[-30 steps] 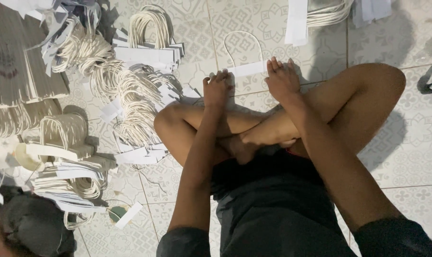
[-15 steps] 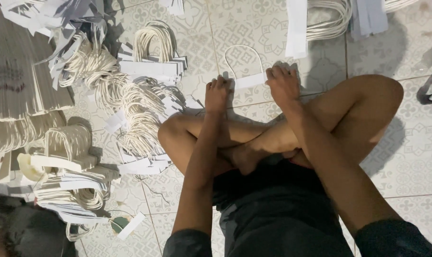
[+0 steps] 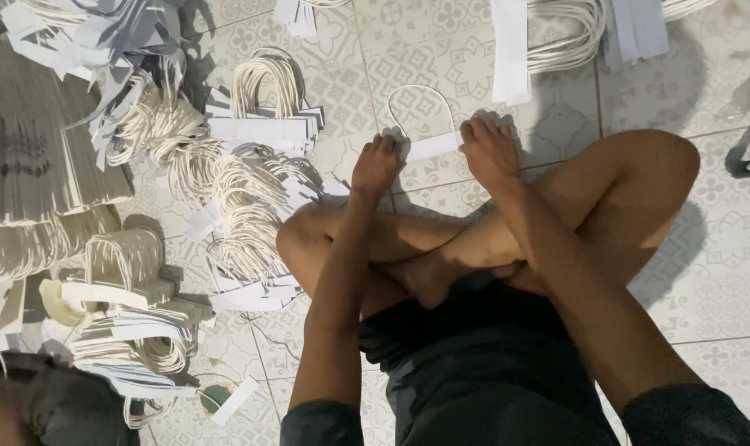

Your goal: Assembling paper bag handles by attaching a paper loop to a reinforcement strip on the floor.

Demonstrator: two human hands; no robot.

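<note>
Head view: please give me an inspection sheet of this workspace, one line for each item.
Surface: patterned tiled floor.
Job's things: white paper strip with cord loop, flat on the floor.
Clutter: heaps of finished handles, stacks of flat paper, loose strips.
Grippers: left hand and right hand press the strip's two ends.
Cables: nothing seen.
Surroundings: person's crossed legs; another person's head at lower left.

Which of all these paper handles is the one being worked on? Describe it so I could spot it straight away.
Start at the person's crossed legs on the patterned tile floor. Just beyond the shins, the left hand and right hand press down a white paper strip with one cord loop arching away. Unlike the stacked handle piles to its left, it lies alone and flat between both hands.
</note>
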